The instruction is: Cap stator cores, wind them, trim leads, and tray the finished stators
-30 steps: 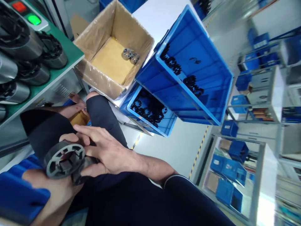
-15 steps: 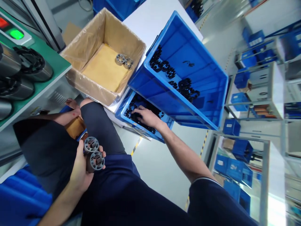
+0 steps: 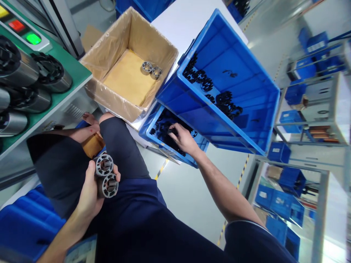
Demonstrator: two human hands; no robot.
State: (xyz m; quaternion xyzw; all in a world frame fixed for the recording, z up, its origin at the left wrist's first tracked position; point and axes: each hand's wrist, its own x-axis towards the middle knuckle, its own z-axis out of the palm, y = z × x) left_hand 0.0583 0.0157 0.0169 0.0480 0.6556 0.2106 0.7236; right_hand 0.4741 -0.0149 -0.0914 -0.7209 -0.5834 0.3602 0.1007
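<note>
My left hand (image 3: pixel 89 190) is closed around two metal stator cores (image 3: pixel 110 197) held side by side above my lap, their slotted round ends facing up. Inside a low blue bin (image 3: pixel 146 134), my right hand (image 3: pixel 186 139) bends its thumb and fingers together on a small black plastic part (image 3: pixel 172 130). Many more black parts (image 3: pixel 161 126) lie in a heap around those fingertips. Two similar stator cores (image 3: pixel 147 67) stand in a plastic-lined cardboard box (image 3: pixel 109 96) beyond my knee.
A large blue crate (image 3: pixel 233 135) with several black ring parts leans over the low bin. At left, several metal cylinders (image 3: pixel 55 75) stand on a green bench (image 3: pixel 78 73) with lit buttons. Shelving with blue boxes (image 3: pixel 292 179) lines the right side.
My right hand's fingers have drawn together on a black part in the low bin. My left hand still holds the two stator cores, turned slightly. The whole view has shifted a little.
</note>
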